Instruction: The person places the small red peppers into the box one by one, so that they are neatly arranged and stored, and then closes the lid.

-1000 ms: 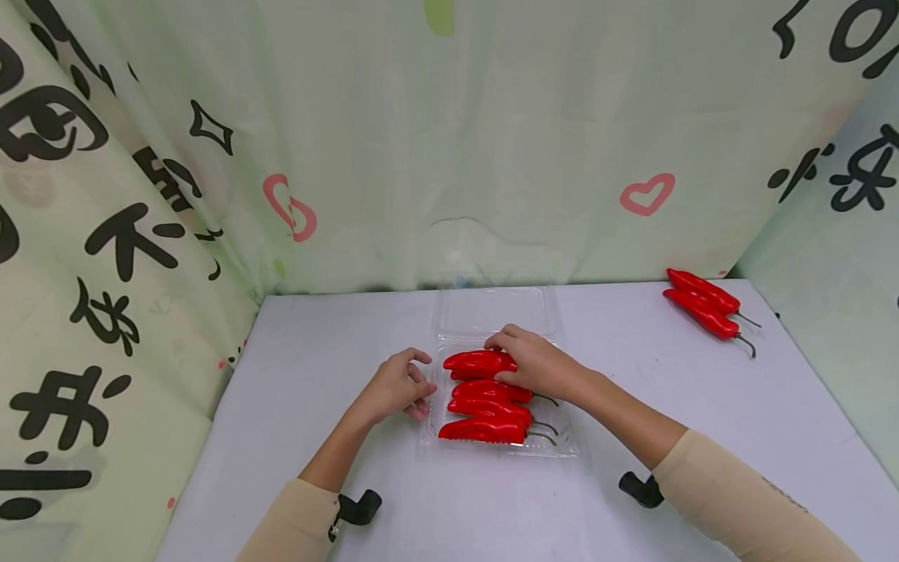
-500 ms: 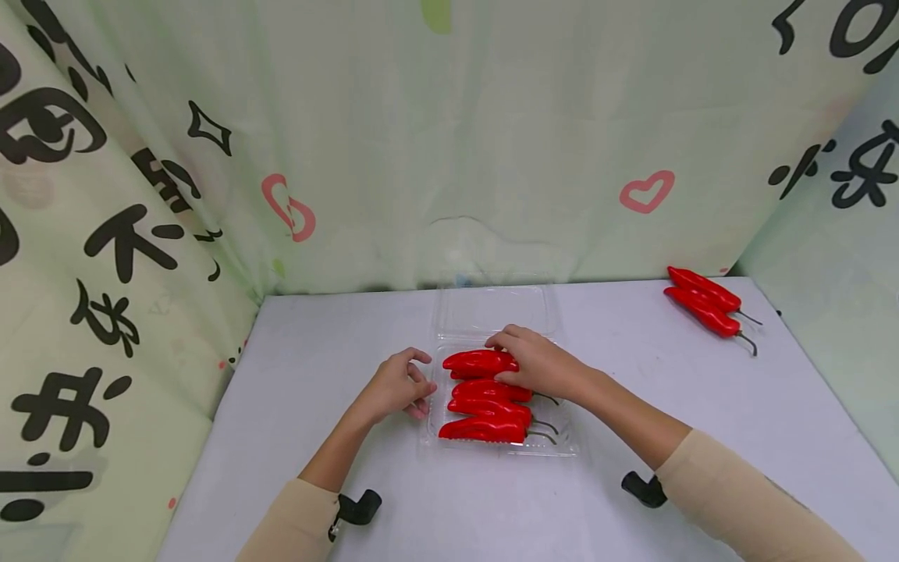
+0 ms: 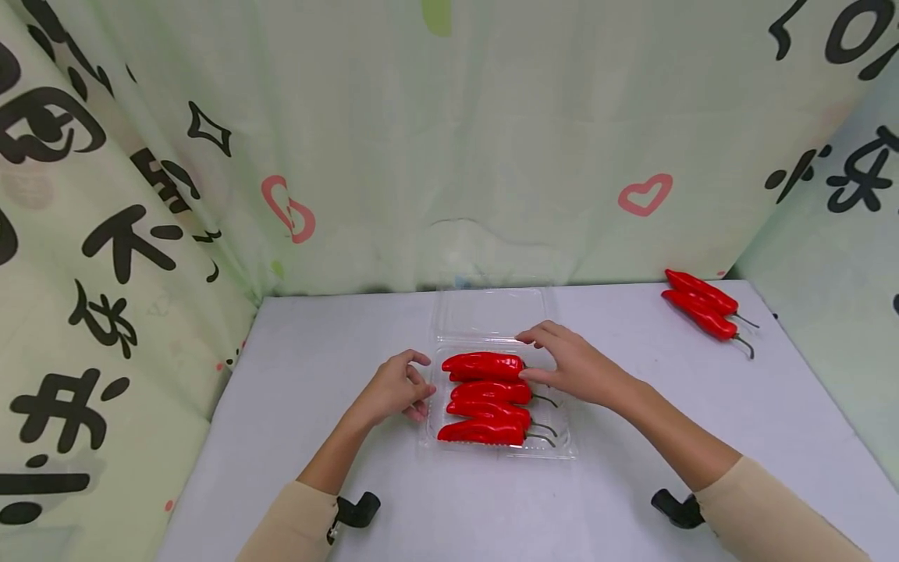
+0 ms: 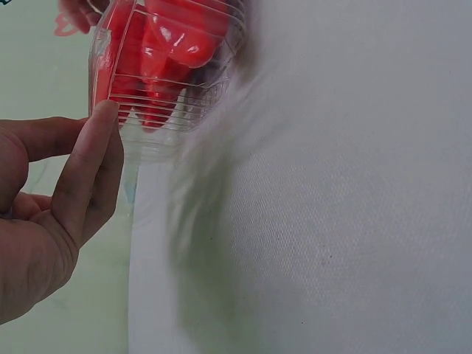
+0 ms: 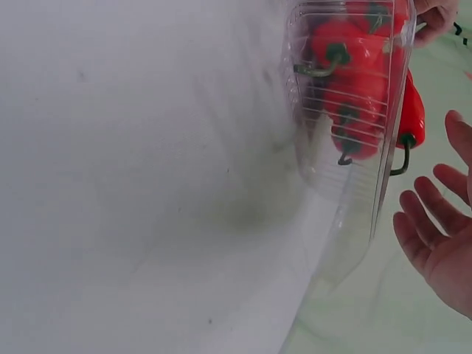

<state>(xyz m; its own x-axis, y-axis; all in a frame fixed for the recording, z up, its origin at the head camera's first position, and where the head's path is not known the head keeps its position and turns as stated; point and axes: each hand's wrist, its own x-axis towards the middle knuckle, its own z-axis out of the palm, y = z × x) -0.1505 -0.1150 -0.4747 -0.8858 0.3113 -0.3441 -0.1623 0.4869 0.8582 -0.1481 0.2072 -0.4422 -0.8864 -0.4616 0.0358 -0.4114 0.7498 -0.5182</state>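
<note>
Several red chili peppers (image 3: 488, 393) lie side by side in the base of a clear plastic clamshell box (image 3: 558, 453). The topmost pepper (image 5: 413, 114) sits high, showing above the rim in the right wrist view. My left hand (image 3: 398, 384) is at the box's left side. Its curled fingers pinch the rim, as the left wrist view (image 4: 55, 192) of the hand shows. My right hand (image 3: 583, 365) is just right of the far pepper, thumb and fingers spread, holding nothing. Its open fingers appear apart from the box in the right wrist view.
Two more red peppers (image 3: 702, 304) lie at the table's far right corner. The clear lid (image 3: 495, 312) is folded back toward the curtain (image 3: 463, 156) behind. A white cloth covers the table (image 3: 337, 328).
My right hand has let go of the far pepper and drawn back to the right, its fingers spreading. The pepper stays in the box. My left hand has not visibly moved.
</note>
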